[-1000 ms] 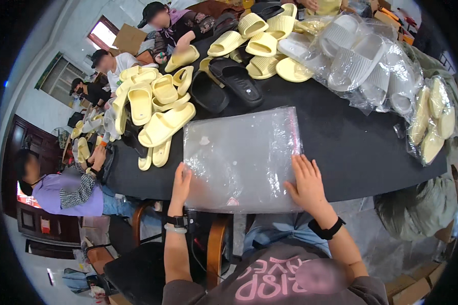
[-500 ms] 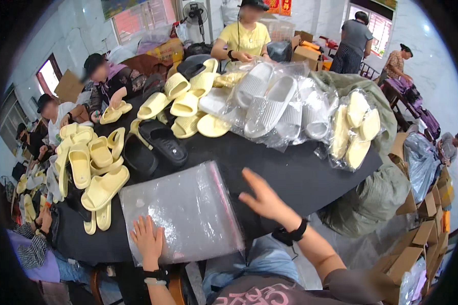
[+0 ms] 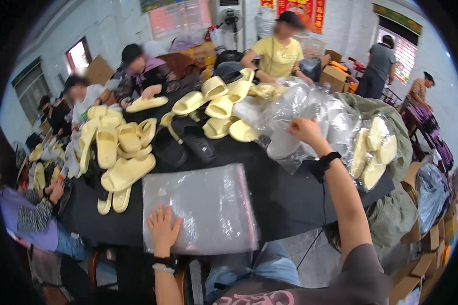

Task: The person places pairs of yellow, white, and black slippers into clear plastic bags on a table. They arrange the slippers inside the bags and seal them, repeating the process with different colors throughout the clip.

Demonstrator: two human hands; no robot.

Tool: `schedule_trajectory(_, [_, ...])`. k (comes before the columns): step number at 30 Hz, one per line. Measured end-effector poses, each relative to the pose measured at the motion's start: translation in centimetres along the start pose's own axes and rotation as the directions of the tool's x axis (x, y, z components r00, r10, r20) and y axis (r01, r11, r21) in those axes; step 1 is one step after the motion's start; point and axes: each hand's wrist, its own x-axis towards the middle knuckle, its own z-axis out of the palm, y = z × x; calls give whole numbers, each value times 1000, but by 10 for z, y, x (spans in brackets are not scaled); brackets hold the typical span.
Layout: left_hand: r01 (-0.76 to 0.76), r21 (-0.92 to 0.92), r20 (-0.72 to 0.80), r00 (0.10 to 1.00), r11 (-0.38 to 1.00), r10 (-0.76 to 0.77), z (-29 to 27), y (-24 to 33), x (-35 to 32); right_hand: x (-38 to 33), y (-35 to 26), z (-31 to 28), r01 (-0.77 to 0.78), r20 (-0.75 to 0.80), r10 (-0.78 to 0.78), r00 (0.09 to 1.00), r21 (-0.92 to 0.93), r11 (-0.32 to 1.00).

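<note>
One surface (image 3: pixel 285 201): black, dark-topped; carries all items listed below.
Bagged grey slippers (image 3: pixel 336 124): heaped in clear film at the far right part of the surface.
Clear plastic bag (image 3: pixel 203 211): flat at the near edge, in front of the person; pink strip along its right side; number of layers cannot be told.
Left yellow slippers (image 3: pixel 127 173): unbagged, stacked loosely, left of and beyond the bag.
Bagged yellow slippers (image 3: pixel 376 147): in clear film, just right of the grey heap.
Black slippers (image 3: pixel 194 142): pair, side by side, between the left yellow stack and the grey heap.
Left grip (image 3: pixel 163 231): open, palm down, fingers spread on the clear plastic bag.
Right grip (image 3: pixel 308 131): fingers bent, at the grey heap; whether they pinch the film cannot be told.
</note>
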Motion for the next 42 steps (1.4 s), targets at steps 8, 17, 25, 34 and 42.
schedule_trajectory(8, [-11,41,-38,999,999,12,5,3,-1,-28,-100,-26,36,-65,39,997,858,513])
schedule_trajectory(17, [-117,-8,-4,993,993,117,30,-20,-6,-149,-247,8,402,-85,-476,876,673,620])
schedule_trajectory(25, [-135,-15,238,962,991,134,24,-20,-6,-208,-184,78,74,-83,-38,996,494,866])
schedule_trajectory(34, [11,-180,-250,967,984,-56,-33,-79,-1,-229,-158,96,78,41,-134,990,634,769])
schedule_trajectory(42, [495,-759,346,856,422,-384,-63,-38,-56,-219,-164,81,-21,4,26,1000,717,696])
